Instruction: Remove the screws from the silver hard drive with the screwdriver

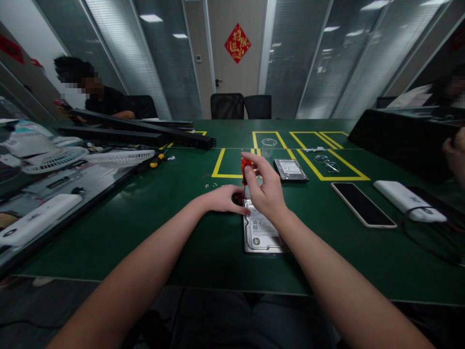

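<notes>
A silver hard drive (263,238) with a white label lies flat on the green table in front of me. My right hand (268,188) is closed round a red-and-black screwdriver (245,173), held upright with its shaft pointing down at the drive's far left corner. At that same corner, my left hand (224,198) grips the drive's edge, thumb on its top face and fingers curled on the far side. The screwdriver's tip is hidden by the hands. Several tiny screws (211,185) lie just beyond my left hand.
A second hard drive (290,169), a clear plastic cup (269,147) and glasses (327,164) are farther back. To the right are a phone (363,204), a white power bank (410,200) and a cable. A yellow-and-black screwdriver (157,160), black bars (145,131) and a white fan (43,150) crowd the left.
</notes>
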The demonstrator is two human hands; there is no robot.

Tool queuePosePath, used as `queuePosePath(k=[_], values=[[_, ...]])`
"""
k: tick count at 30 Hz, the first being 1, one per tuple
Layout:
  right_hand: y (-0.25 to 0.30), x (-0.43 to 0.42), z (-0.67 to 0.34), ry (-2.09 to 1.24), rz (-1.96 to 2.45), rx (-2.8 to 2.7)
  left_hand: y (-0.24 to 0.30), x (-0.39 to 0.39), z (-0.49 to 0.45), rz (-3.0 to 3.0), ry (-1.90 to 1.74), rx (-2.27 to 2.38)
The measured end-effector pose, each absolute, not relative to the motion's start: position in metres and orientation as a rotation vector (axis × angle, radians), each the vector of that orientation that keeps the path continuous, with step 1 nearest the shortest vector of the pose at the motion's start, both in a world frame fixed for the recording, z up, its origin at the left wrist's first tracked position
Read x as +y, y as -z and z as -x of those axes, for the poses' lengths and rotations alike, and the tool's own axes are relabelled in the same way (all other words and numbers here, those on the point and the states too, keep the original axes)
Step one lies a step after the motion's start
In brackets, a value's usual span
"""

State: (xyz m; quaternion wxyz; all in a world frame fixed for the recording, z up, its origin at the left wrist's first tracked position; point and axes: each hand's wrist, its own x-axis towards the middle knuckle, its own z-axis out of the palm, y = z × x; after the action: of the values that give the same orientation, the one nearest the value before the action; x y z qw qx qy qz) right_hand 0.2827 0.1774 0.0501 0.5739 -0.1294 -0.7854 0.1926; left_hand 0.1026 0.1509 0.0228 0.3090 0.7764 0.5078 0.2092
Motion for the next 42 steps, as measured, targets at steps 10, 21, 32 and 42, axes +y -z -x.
queuePosePath(k=[10,21,32,42], values=[[-0.0477,0.1803,-0.2804,-0.428,0.342,-1.831,-0.0256,0.149,-0.1039,-2.053,-0.522,1.37],[-0.0491,0.1784,-0.2824,-0.464,0.321,-1.823,-0.023,0.1512,-0.1024,-2.078,-0.532,1.345],[-0.0506,0.1784,-0.2814,-0.479,0.343,-1.814,-0.0264,0.149,-0.1036,-2.058,-0.527,1.353],[-0.0493,0.1808,-0.2807,-0.411,0.307,-1.799,-0.0243,0.1496,-0.103,-2.065,-0.544,1.322]])
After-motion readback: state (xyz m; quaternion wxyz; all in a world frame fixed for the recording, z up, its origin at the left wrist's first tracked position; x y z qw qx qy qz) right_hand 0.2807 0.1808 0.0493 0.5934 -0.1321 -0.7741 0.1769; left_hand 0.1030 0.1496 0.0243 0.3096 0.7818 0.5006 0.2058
